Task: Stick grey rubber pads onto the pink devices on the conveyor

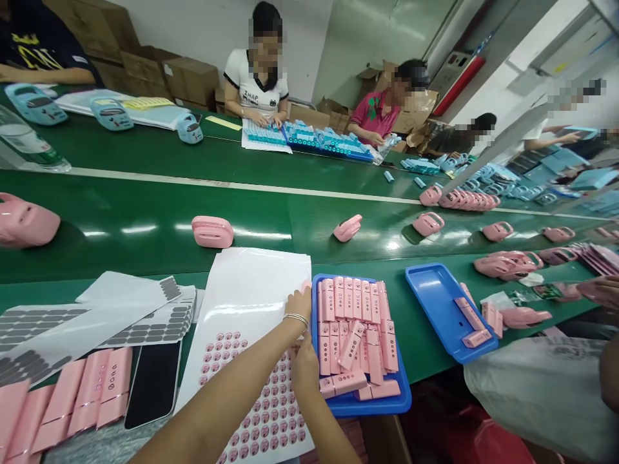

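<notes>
My left hand (298, 308), with bracelets at the wrist, is over the right edge of a white sticker sheet (256, 277); a bit of pink shows at its fingertips. My right hand (304, 364) is just below it, beside the blue tray (403, 390). Both hands' fingers are largely hidden, so their grip cannot be made out. Rows of round pink stickers (261, 422) cover the sheet's lower part, partly behind my left forearm. Pink rectangular pieces (358, 299) fill the tray, several lying loose on top.
Pink rounded parts (213, 232) sit along the green conveyor (271, 219). At left are a phone (153, 380), grey-patterned sheets (145, 316) and more pink pieces (87, 393). A second blue tray (438, 303) is at right. Several people work across the belt; one sits at right.
</notes>
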`<action>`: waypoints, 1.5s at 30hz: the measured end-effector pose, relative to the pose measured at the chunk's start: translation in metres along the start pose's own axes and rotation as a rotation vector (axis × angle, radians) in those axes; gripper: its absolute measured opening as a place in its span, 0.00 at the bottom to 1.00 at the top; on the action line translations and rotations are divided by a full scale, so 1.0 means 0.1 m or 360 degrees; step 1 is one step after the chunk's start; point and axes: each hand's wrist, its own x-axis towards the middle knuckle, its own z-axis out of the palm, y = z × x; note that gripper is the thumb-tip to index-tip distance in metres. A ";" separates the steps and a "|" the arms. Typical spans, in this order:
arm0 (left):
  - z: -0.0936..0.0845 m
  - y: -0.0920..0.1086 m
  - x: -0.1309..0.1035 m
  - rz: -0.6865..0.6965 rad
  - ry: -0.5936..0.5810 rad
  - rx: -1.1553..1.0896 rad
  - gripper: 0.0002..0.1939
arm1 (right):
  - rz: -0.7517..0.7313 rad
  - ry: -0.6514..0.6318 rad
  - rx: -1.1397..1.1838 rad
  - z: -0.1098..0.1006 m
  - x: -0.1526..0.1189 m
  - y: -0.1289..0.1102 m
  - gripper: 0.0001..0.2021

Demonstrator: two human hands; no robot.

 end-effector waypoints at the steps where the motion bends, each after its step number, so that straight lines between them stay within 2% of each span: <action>1: -0.04 -0.01 0.01 -0.0045 -0.0013 -0.0078 0.22 | 0.0004 0.0012 0.0014 0.00 0.00 -0.01 0.17; 3: -0.15 -0.09 -0.02 -0.0122 -0.0054 -0.0276 0.28 | 0.0025 0.0033 0.0054 -0.01 0.01 -0.04 0.17; 6: -0.36 -0.36 -0.20 -0.0212 -0.0180 -0.0706 0.33 | 0.0096 0.0050 0.0153 -0.01 0.02 -0.08 0.16; 11: -0.60 -0.90 -0.88 -0.0167 -0.0445 -0.1505 0.25 | 0.0267 0.0025 0.0422 -0.01 0.05 -0.08 0.16; 13: -0.65 -1.04 -1.20 -0.0126 -0.0397 -0.1822 0.26 | 0.0334 -0.0006 0.0541 -0.02 0.07 -0.08 0.17; 16: -0.73 -1.14 -1.63 -0.0094 -0.0041 -0.2090 0.29 | 0.0429 -0.0083 0.0726 -0.09 0.07 -0.12 0.18; 18: -0.78 -1.17 -1.85 -0.0060 0.0149 -0.1998 0.23 | 0.0511 -0.0135 0.0865 -0.17 0.05 -0.19 0.19; 19: -0.81 -1.18 -1.94 -0.0029 0.0178 -0.1951 0.18 | 0.0558 -0.0154 0.0943 -0.23 0.03 -0.25 0.20; 22: -0.85 -1.20 -2.12 0.0001 0.0105 -0.2087 0.08 | 0.0680 -0.0212 0.1219 -0.39 -0.08 -0.47 0.25; 25: -0.78 -1.17 -2.19 -0.0043 0.0045 -0.2257 0.11 | 0.0724 -0.0305 0.1494 -0.52 -0.22 -0.74 0.27; 28: -0.65 -1.08 -2.24 0.0050 0.0226 -0.2014 0.11 | 0.0711 -0.0380 0.1670 -0.64 -0.32 -1.00 0.27; 31: -0.57 -0.97 -2.31 0.0056 0.0315 -0.1844 0.31 | 0.0671 -0.0374 0.1723 -0.79 -0.37 -1.22 0.26; 33: -0.54 -0.92 -2.36 0.0002 0.0199 -0.1844 0.38 | 0.0641 -0.0348 0.1656 -0.90 -0.38 -1.34 0.25; 37: -0.53 -0.90 -2.42 -0.0003 -0.0037 -0.1845 0.37 | 0.0568 -0.0338 0.1554 -1.02 -0.41 -1.47 0.23; 40: -0.55 -0.89 -2.43 -0.0037 -0.0041 -0.1824 0.34 | 0.0514 -0.0360 0.1528 -1.04 -0.44 -1.49 0.22; 45: -0.65 -0.80 -2.43 -0.0104 0.0001 -0.1797 0.35 | 0.0465 -0.0329 0.1523 -1.06 -0.49 -1.52 0.21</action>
